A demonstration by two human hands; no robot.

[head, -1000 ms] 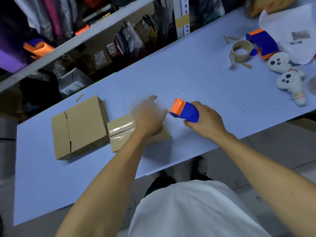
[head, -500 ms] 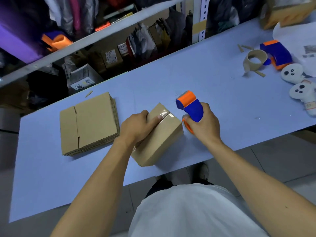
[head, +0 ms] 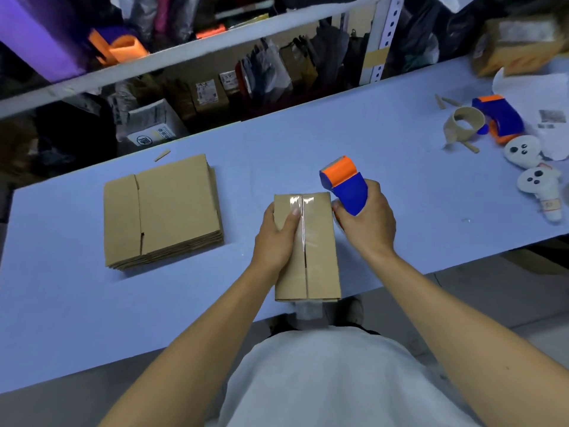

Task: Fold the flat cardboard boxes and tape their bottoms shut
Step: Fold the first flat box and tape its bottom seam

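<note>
A folded cardboard box (head: 320,260) stands on the blue table (head: 308,143) at its near edge, its flap seam running away from me with clear tape along the far half. My left hand (head: 275,238) grips the box's left side, thumb pressing on top by the seam. My right hand (head: 368,221) holds a blue and orange tape dispenser (head: 345,184) just right of the box's far corner, lifted off the box. A stack of flat cardboard boxes (head: 163,211) lies to the left.
At the far right lie a spent tape core (head: 463,127), a second blue-orange dispenser (head: 498,118), two white controllers (head: 535,177), white paper (head: 545,100) and a taped box (head: 517,47). Cluttered shelves (head: 215,57) run behind the table.
The box has been turned from lying crosswise to seam pointing away from me and drawn to the near edge. The dispenser has come off the box and risen to its right.
</note>
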